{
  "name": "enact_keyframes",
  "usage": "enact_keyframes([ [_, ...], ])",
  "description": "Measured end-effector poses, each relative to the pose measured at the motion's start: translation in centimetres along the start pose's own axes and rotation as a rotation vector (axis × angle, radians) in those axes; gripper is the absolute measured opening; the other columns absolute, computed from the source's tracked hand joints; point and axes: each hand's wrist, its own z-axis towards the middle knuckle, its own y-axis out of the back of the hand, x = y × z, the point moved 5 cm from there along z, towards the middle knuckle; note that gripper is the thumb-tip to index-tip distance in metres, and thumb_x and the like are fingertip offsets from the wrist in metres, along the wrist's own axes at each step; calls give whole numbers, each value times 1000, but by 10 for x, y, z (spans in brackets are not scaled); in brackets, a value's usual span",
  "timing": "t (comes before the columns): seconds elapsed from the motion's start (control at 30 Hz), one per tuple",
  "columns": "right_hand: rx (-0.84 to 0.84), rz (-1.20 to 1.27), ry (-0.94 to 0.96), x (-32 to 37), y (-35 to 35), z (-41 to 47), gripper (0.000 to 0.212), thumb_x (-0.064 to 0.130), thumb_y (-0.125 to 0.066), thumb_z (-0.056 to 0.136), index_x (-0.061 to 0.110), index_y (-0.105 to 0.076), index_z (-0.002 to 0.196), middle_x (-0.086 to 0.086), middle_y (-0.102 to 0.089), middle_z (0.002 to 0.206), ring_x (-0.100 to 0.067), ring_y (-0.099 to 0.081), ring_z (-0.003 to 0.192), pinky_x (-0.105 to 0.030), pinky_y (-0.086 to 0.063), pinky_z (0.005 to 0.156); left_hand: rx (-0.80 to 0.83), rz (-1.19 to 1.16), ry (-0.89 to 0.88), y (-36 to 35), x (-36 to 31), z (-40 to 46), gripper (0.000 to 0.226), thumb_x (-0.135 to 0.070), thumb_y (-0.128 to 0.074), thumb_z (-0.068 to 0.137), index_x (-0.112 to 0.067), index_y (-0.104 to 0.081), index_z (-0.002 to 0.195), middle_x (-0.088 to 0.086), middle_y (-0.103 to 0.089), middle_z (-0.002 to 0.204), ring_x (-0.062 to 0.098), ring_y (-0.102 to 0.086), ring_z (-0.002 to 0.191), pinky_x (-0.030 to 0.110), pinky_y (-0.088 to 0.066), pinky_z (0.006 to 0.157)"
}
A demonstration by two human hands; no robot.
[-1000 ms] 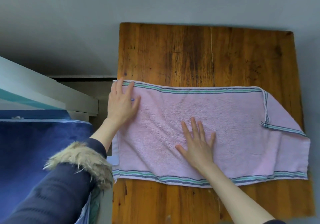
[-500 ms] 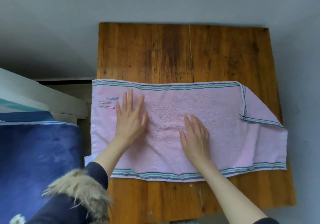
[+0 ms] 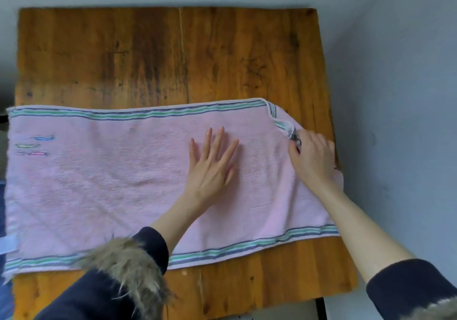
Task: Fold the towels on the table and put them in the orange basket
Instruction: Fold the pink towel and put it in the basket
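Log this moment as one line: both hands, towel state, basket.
left hand: flat on pink towel | right hand: pinching folded-over corner | towel: spread on wooden table, unfolded | orange basket: not in view

A pink terry towel [image 3: 111,183] with green, white and navy striped borders lies spread flat across the wooden worktop [image 3: 148,55], small coloured embroidered marks near its left end, its far right corner folded back over itself.
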Motion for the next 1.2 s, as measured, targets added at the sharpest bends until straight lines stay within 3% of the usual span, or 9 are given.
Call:
enact_keyframes([
  [0.1, -16, 229, -219, -32, 11, 39, 14, 24, -47, 93, 10, -51, 92, -18, -65, 88, -39, -58, 80, -33, -31, 60, 4, 3, 16, -7, -15, 19, 52, -35, -41, 96, -23, -30, 145, 14, -14, 156, 39, -7, 143, 65, 0, 108],
  [0.23, 51, 444, -507, -72, 7, 77, 29, 30, -45, 96, 10, -51, 116, -8, -62, 114, -29, -57, 103, -28, -37, 77, -26, 73, 44, -11, -23, 25, 54, -39, -30, 93, -21, -36, 143, 13, -25, 153, 36, -20, 142, 64, -9, 109],
  [0.37, 111, 431, -452, -81, 1, 76, 26, 33, -52, 93, 12, -60, 105, 3, -59, 94, -16, -56, 86, -26, -41, 71, -73, 104, 45, -12, -24, 23, 55, -39, -31, 91, -22, -37, 143, 12, -28, 152, 34, -23, 141, 62, -12, 111],
  [0.6, 185, 574, -529, -87, 6, 73, 13, 18, -56, 90, 12, -67, 93, 1, -62, 90, -14, -55, 82, -26, -43, 74, -21, 85, 73, -10, -26, 23, 56, -40, -29, 92, -21, -35, 144, 12, -24, 154, 33, -15, 143, 61, -7, 112],
  [0.7, 292, 701, -507, -75, 12, 72, 6, 17, -61, 87, 15, -67, 89, 5, -62, 88, -12, -56, 85, -27, -44, 75, -66, -39, 110, -1, -34, 22, 46, -21, -50, 90, -13, -48, 135, 18, -30, 150, 36, -17, 142, 63, -6, 110],
  [0.8, 446, 671, -451, -62, 12, 71, 21, 19, -63, 87, 11, -66, 107, 2, -60, 100, -16, -56, 94, -29, -49, 77, -226, -60, -28, 16, -67, 18, 31, 1, -67, 72, -8, -67, 102, 16, -60, 123, 37, -51, 122, 54, -34, 102],
  [0.93, 533, 869, -553, -57, 10, 70, 4, 12, -59, 89, 13, -62, 86, -2, -66, 93, -16, -65, 86, -23, -54, 57, -148, -317, -333, 13, -146, 11, 20, 2, -66, 74, -6, -69, 92, 10, -68, 85, 29, -63, 76, 32, -48, 61],
  [1.07, 508, 1114, -730, -59, 3, 58, 9, 8, -52, 93, 13, -58, 90, -4, -65, 97, -17, -65, 87, -23, -54, 51, 195, -591, 11, -18, -183, 10, 31, -32, -46, 95, -13, -58, 117, 7, -65, 107, 25, -58, 97, 37, -50, 77],
  [1.2, 478, 1276, -809, -60, -3, 49, 11, 6, -51, 93, 14, -57, 88, -7, -65, 96, -20, -66, 86, -27, -56, 54, 156, -690, 327, -27, -192, 17, 50, -61, -55, 81, -11, -57, 90, 5, -64, 89, 23, -57, 85, 38, -50, 73],
])
